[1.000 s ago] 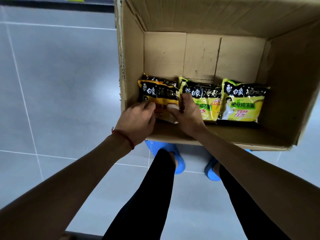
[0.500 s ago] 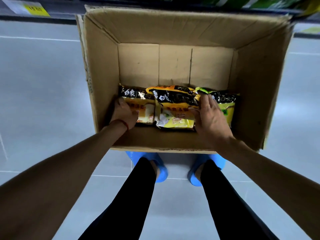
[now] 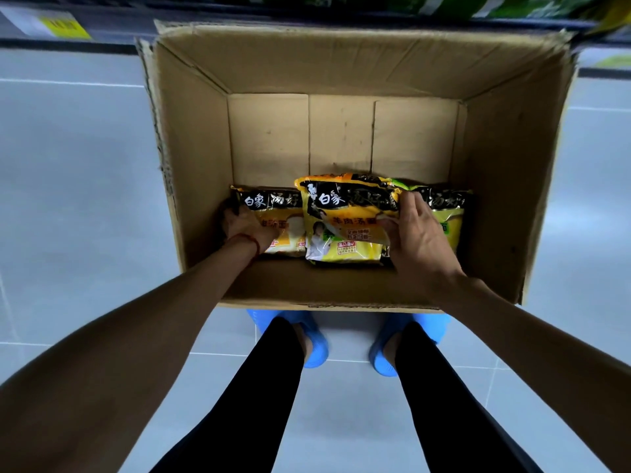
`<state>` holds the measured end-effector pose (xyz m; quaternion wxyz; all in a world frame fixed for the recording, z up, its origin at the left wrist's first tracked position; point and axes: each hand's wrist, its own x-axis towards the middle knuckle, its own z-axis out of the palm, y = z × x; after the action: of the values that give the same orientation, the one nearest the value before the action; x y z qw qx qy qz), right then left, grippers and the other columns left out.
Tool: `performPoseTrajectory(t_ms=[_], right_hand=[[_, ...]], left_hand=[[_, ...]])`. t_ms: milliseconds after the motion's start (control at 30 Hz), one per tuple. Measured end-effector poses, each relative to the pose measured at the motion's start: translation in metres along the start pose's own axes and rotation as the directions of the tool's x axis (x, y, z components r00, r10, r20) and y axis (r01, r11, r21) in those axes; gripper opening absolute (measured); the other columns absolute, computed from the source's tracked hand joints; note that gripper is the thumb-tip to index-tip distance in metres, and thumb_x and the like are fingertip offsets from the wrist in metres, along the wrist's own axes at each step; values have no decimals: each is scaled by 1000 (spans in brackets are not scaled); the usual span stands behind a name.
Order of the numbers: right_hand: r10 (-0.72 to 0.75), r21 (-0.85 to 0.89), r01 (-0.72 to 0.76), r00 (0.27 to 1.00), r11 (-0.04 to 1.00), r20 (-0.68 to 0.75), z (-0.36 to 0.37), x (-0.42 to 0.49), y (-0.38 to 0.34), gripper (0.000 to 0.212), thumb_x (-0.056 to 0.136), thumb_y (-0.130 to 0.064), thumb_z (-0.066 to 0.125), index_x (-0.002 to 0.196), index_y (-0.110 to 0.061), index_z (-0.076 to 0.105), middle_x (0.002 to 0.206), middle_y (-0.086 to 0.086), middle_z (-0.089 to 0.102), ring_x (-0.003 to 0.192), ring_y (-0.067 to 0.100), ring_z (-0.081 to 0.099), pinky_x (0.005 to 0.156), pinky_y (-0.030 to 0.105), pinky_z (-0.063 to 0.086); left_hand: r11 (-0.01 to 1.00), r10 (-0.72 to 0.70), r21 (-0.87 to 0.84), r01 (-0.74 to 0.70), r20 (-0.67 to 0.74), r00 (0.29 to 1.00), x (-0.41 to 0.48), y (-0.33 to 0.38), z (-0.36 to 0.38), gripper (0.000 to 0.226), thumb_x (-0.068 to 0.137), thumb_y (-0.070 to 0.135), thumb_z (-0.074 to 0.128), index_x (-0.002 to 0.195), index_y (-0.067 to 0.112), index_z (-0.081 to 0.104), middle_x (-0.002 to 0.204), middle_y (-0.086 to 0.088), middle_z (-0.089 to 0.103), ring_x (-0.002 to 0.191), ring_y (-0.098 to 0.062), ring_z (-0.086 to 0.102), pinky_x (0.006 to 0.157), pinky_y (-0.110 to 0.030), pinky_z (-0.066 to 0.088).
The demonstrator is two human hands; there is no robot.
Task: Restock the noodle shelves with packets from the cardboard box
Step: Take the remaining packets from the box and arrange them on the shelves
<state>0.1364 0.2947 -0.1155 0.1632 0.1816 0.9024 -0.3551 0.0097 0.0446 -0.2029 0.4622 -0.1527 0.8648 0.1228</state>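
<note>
Now the hands have parted since a second ago. The left hand (image 3: 244, 225) curls onto the left noodle packet (image 3: 285, 233) by the left wall of the cardboard box (image 3: 191, 165). The right hand (image 3: 418, 233) pinches the middle packet (image 3: 345, 221), raised over a green-yellow packet (image 3: 445, 208) at the right wall. Lifting out looks imminent. The box holds just this one row.

Bare forearms, a red string bracelet (image 3: 248, 241) on the left wrist, black trousers (image 3: 259, 397), blue slippers (image 3: 316, 349)
</note>
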Motion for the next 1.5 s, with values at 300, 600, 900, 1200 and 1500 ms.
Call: performPoseTrajectory(t_ms=[300,600,900,1200,1500], right_hand=[[27,2,-27,1000,1000,10,3,3,3,13,104,-18,48,104,-17,35,98,-4,36,78,18,47,65,33,36],[74,24,-76,993,997,91,-20,-6,-20,14,101,-10,52,108,-10,40,98,-3,37,65,7,39,60,29,29],[9,-7,-8,997,1000,77,-131,-61,-67,34,94,1,53,126,-2,43,119,13,48,104,31,52,76,31,35],[19,175,6,990,984,-141,-265,-163,-132,37,102,-15,50,137,-6,41,117,4,50,100,11,44,80,16,29],[-36,236,132,927,963,-374,-377,-278,-190,26,102,-16,51,127,-10,47,116,5,57,101,18,53,81,22,35]], left_hand=[[934,-58,-355,34,-56,997,-5,-7,-4,80,76,11,82,136,12,29,126,-9,55,117,-26,55,96,-34,46],[975,21,-210,-69,-225,974,-62,3,-8,53,77,28,81,116,11,49,116,-14,63,109,-34,60,95,-43,51],[949,23,-274,-159,-441,897,-215,34,-64,50,79,23,79,112,6,45,94,-8,60,92,-34,60,81,-40,50],[827,196,-377,-417,-503,842,-390,61,-132,46,81,18,78,116,10,51,98,-1,67,94,-25,65,86,-36,54],[607,363,-478,-635,-544,756,-535,76,-189,53,68,35,84,104,17,49,87,-9,65,82,-24,64,84,-47,56]])
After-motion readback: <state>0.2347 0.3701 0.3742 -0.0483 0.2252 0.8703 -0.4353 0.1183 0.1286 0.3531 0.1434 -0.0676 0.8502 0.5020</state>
